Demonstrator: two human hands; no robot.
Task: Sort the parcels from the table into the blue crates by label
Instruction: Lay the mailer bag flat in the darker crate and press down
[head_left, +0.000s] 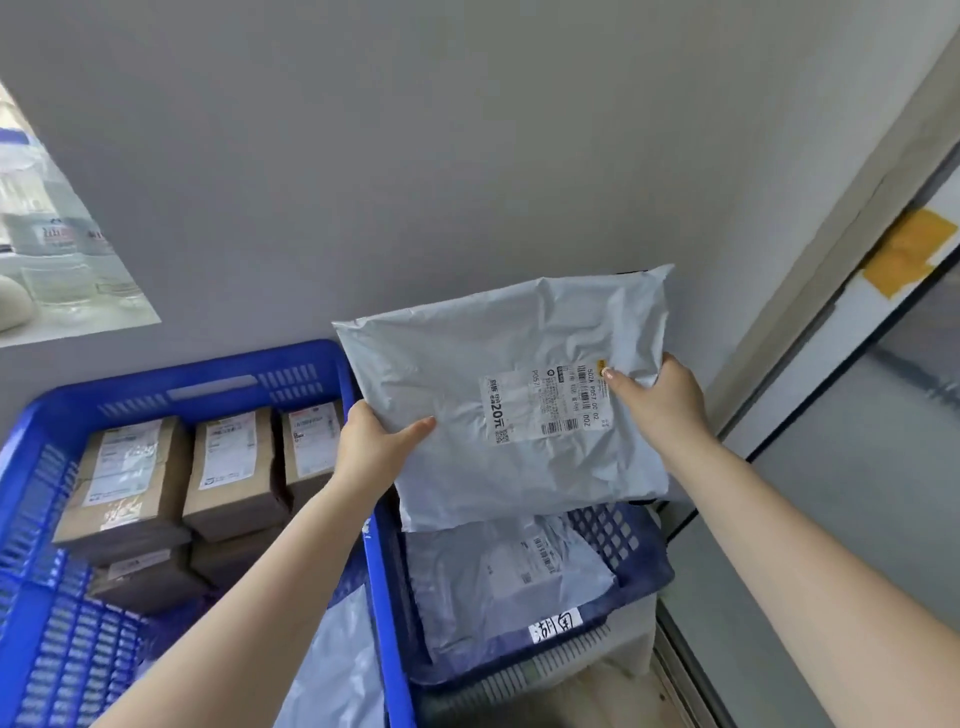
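Grey wall (415, 156) behind, pale door frame (810, 291) at right with yellow tape (906, 249). Near left, blue crate (62, 649) holding brown boxes (228, 467), labels up. Right of it, second blue crate (613, 540) with a handwritten tag (555, 626), grey mailers (509, 571) inside. Above this crate, a grey poly mailer (498, 400) held in the air, label up. Left hand (371, 447) grips its left edge, thumb on top. Right hand (657, 397) pinches its right edge, thumb on the label (540, 402).
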